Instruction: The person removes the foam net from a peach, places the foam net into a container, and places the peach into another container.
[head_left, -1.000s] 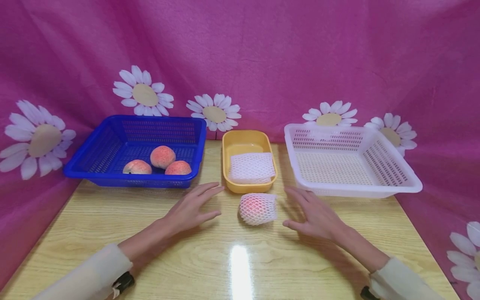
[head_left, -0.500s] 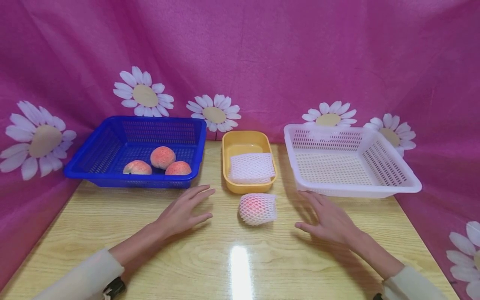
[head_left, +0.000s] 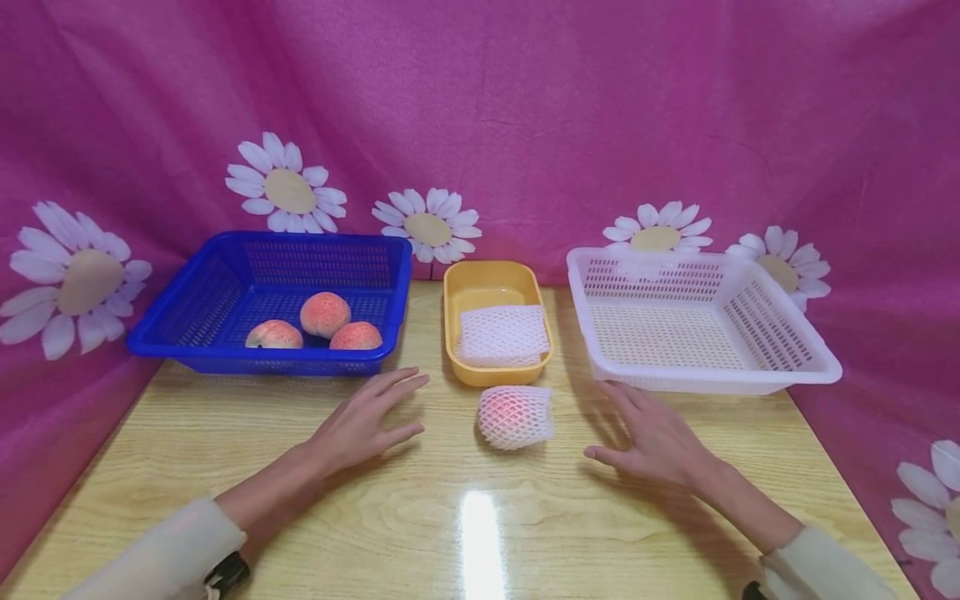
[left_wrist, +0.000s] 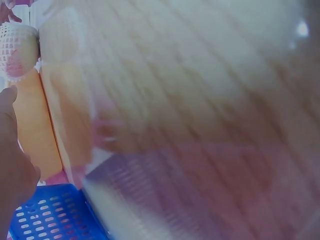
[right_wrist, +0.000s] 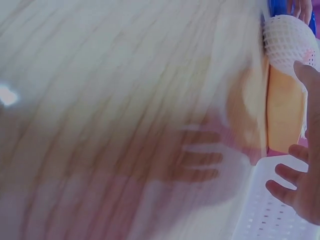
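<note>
A peach in a white foam net (head_left: 514,417) lies on the table, its loose net end pointing right. To its left my left hand (head_left: 360,422) hovers with fingers spread, holding nothing and apart from the peach. On the other side my right hand (head_left: 654,435) is likewise spread and holds nothing, its fingertips near the front of the white basket (head_left: 705,375). In the right wrist view the netted peach (right_wrist: 287,42) shows beyond my thumb. Flat foam nets (head_left: 504,335) lie in the yellow tub (head_left: 452,321) just behind the netted peach.
At the back left stands a blue basket (head_left: 225,353) with three bare peaches (head_left: 325,314) in it. The wooden table (head_left: 360,533) reaches back to a pink flowered cloth (head_left: 525,108) hanging behind the containers.
Both hands have drawn outward, away from the netted peach, mostly in the first half second; since then they have barely moved. The peach and containers stay where they were.
</note>
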